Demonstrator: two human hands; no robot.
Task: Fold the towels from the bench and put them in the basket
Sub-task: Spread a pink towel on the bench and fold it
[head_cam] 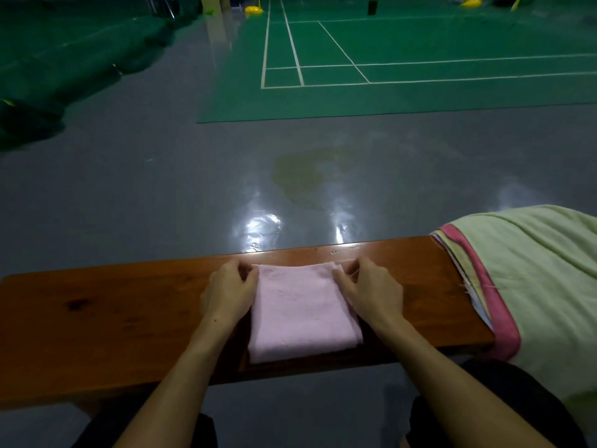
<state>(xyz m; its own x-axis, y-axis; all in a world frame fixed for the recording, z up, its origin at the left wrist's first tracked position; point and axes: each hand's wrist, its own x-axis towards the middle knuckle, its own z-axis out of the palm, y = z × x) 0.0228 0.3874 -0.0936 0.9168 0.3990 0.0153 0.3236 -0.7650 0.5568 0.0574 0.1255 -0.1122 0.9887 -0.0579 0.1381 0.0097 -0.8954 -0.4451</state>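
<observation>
A person sits at a long wooden bench (97,305) that runs left to right across the lower part of the view, with a glossy grey floor (161,189) and a green court (387,59) beyond it.

Left of centre, the left hand (227,294) lies on the bench with its fingers curled at the far left corner of a folded pink towel (303,313); they appear to pinch that corner, though the grip itself is partly hidden. The pink towel lies flat in the middle of the bench, directly between the two hands, a neat rectangle whose long axis runs from the near edge to the far edge. Its near end slightly overhangs the bench edge towards the person.

The right hand (374,292) mirrors the left, fingers bent over the far right corner and seemingly holding the cloth there. Both hands are equally close to the towel.

Further right, a pile of unfolded towels (533,286), pale green on top with a pink one beneath, drapes over the bench's right end.

No basket is in view, so which way the towel must travel cannot be told.
</observation>
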